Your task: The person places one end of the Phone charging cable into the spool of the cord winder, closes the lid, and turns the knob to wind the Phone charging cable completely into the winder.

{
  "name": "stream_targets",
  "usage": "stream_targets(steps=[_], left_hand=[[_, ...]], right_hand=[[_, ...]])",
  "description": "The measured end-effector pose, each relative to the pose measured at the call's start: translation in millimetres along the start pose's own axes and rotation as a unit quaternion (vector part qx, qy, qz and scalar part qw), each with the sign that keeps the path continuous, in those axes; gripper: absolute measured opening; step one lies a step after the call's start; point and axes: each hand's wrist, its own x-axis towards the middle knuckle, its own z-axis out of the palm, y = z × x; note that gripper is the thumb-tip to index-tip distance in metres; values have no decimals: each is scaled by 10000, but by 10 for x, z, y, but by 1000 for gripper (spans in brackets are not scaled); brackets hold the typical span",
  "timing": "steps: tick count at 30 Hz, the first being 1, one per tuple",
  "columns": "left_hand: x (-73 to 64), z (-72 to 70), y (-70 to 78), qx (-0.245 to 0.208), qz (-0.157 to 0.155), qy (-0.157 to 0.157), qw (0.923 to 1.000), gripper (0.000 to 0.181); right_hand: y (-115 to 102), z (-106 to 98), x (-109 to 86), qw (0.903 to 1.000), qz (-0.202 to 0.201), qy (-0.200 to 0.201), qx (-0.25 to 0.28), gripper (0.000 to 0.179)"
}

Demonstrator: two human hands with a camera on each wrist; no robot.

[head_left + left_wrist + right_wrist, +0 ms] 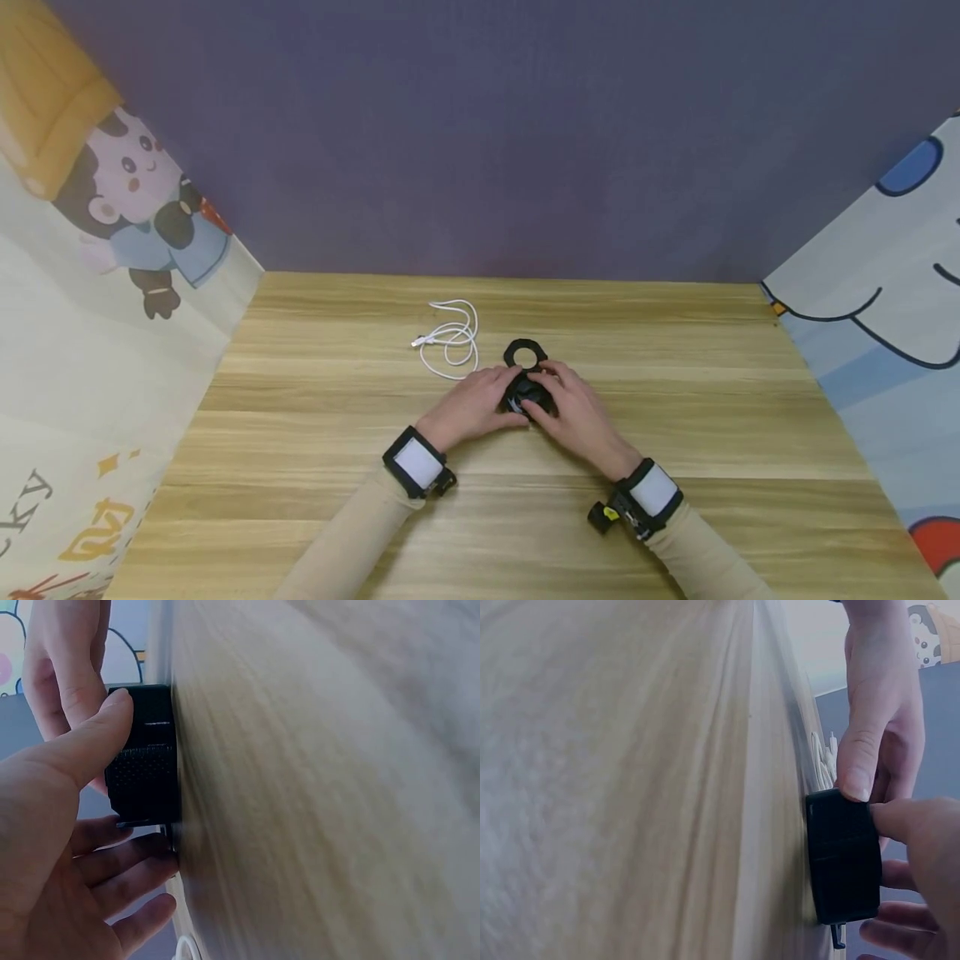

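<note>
Head view: a black, faceted, plastic-looking case (527, 390) rests on a pale wood-grain tabletop (712, 375). A flat black ring with a round hole (510, 353) adjoins the case's far side. The left hand (476, 404) grips the case's left side, thumb along the near edge and fingers towards the far edge. The right hand (577, 412) curls over the case's right side, thumb across its top; whether it also pinches some inner part cannot be told. A thin white cable with a small plug (431, 339) lies in loose loops left of and beyond the case, its nearest loop just beside the left hand. Bare wood extends to the right of the case and between it and the far table edge, where a dark blue-violet wall (525, 150) rises well apart.

Left wrist view: the left thumb presses the case's upper edge, and the other fingers are spread by its far end. A dotted textured band (142, 772) marks the side wall. Open wood runs on the near side.

Right wrist view: both thumbs meet the case's upper rim close together. A small black projection (838, 937) stands out from the far end, near the tabletop.
</note>
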Motion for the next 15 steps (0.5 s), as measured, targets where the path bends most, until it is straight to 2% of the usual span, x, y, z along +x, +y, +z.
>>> stream_targets(steps=[15], left_hand=[[-5, 22, -4, 76, 4, 90, 9999, 84]], right_hand=[[-1, 18, 7, 9999, 36, 32, -128, 47]])
